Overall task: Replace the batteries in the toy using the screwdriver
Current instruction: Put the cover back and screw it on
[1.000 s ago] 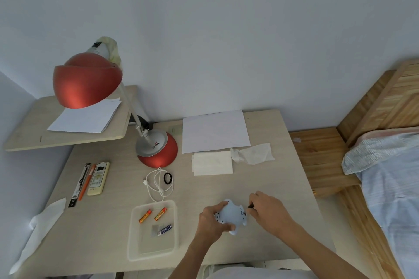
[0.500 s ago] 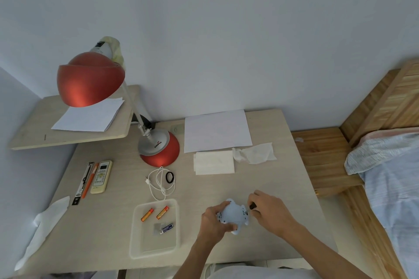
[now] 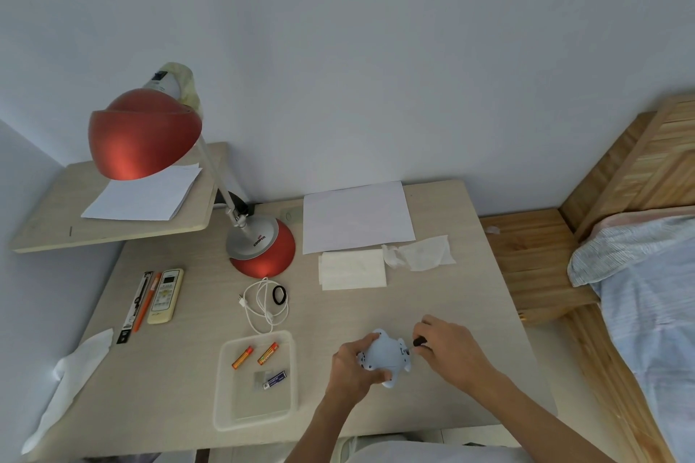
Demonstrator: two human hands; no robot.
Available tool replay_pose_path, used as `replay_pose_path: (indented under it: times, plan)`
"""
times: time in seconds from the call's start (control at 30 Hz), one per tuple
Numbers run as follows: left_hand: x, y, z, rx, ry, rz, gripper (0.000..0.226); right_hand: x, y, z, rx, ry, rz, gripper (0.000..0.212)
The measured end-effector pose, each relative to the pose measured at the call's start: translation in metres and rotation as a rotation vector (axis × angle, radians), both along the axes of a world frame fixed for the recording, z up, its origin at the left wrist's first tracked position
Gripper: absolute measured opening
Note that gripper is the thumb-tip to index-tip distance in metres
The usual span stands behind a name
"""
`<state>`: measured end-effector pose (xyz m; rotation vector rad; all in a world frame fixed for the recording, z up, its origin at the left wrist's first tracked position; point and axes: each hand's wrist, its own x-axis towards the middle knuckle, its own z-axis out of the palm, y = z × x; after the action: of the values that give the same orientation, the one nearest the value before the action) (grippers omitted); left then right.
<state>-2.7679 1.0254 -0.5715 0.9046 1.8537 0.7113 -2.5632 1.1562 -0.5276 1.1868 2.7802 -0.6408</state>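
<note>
A small light-blue toy (image 3: 387, 353) is held just above the desk near its front edge. My left hand (image 3: 351, 365) grips the toy from the left side. My right hand (image 3: 449, 351) is closed around a dark screwdriver (image 3: 418, 342) whose tip meets the toy's right side; most of the tool is hidden in my fist. A clear plastic tray (image 3: 229, 410) to the left holds two orange batteries (image 3: 242, 357) (image 3: 269, 353), a blue battery (image 3: 275, 380) and a small clear cover piece.
A red desk lamp (image 3: 263, 248) stands at the back. A white cable (image 3: 263, 306), black ring (image 3: 279, 294), remote (image 3: 165, 295), orange pen (image 3: 144, 306), paper sheet (image 3: 357, 216) and tissues (image 3: 351, 269) lie on the desk (image 3: 489, 312). A wooden bed (image 3: 639, 274) is at right.
Both hands and the toy stay in nearly the same place; the right hand has shifted slightly at the toy's right side. Nothing else has moved.
</note>
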Motion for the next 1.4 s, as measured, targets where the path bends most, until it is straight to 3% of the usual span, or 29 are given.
replay_pose_path:
  times: [0.13,0.27,0.4,0.6,0.97,1.4]
  plan:
    - [-0.002,-0.001,0.000,-0.005,-0.008,-0.007,0.085,0.015,0.012,-0.005,0.025,0.083,-0.227,0.010]
    - [-0.003,-0.002,-0.002,-0.002,-0.030,-0.006,0.083,0.032,0.016,-0.017,0.103,-0.027,-0.401,0.012]
    - [-0.004,-0.004,-0.003,0.015,-0.031,-0.003,0.082,0.046,0.003,-0.030,0.102,-0.148,-0.427,0.018]
    - [-0.004,-0.009,-0.003,0.038,-0.066,0.038,0.081,0.056,-0.009,-0.042,0.027,-0.180,-0.474,0.023]
    - [-0.006,-0.018,0.000,0.051,-0.102,0.084,0.076,0.058,-0.019,-0.049,-0.195,-0.064,-0.589,0.030]
    - [-0.013,-0.028,0.012,-0.008,0.006,0.028,0.086,0.065,-0.028,-0.042,-0.219,0.027,-0.736,0.032]
